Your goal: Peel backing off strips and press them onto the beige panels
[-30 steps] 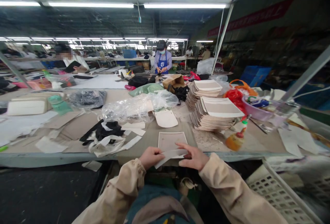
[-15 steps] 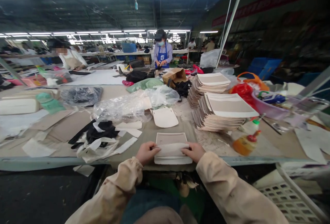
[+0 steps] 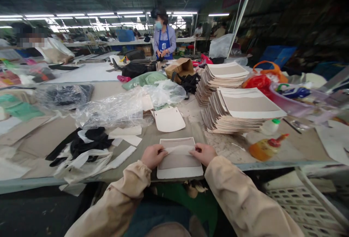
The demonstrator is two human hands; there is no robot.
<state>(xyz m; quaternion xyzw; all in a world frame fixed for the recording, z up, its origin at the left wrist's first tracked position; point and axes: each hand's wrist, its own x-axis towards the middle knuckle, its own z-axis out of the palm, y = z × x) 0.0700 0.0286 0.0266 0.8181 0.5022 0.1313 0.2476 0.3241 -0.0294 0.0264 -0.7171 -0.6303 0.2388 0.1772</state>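
Note:
A flat panel (image 3: 180,173) with a taupe middle and a pale border lies at the table's front edge, before me. Across its upper part stretches a thin, whitish, see-through strip (image 3: 178,150). My left hand (image 3: 153,155) pinches the strip's left end between thumb and fingers. At the other end, my right hand (image 3: 204,153) grips it the same way. Both hands are low over the panel's side edges. Just beyond lies a white panel (image 3: 169,119) with small dark marks along its far edge.
Two tall stacks of similar panels (image 3: 251,102) stand to the right. Near them are an orange squeeze bottle (image 3: 265,149) and a green-capped bottle (image 3: 271,126). Clear plastic bags (image 3: 114,107) and black fabric pieces (image 3: 88,142) lie left. A co-worker in a blue apron (image 3: 165,40) stands opposite.
The strip, broad and covering the panel's middle earlier, now looks narrower and lies higher, baring more taupe below. Both hands keep their hold. The camera view has tipped downward.

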